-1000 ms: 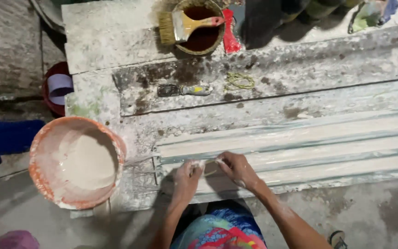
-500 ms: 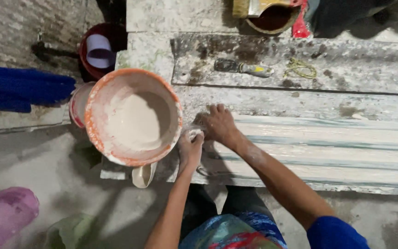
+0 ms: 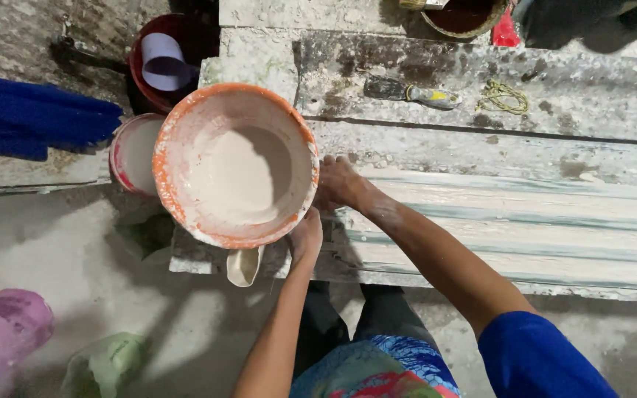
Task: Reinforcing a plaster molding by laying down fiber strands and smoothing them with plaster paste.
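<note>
Round orange bowl (image 3: pixel 235 163) caked white, pale plaster inside, both hands' (image 3: pixel 306 237) fingers grasping its rim

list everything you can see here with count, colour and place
orange plastic basin of pale paste: 1, orange, left end of workbench
long moulded strip: 1, whitish green, along workbench
metal scraper with yellow handle: 1, grey and yellow, back of bench
coiled yellow string: 1, yellow, right of scraper
dark red bucket: 1, red, behind basin
small red tub: 1, red, left of basin
pink bag: 1, floor, lower left
left hand: at basin's rim
right hand: on strip's end
</note>
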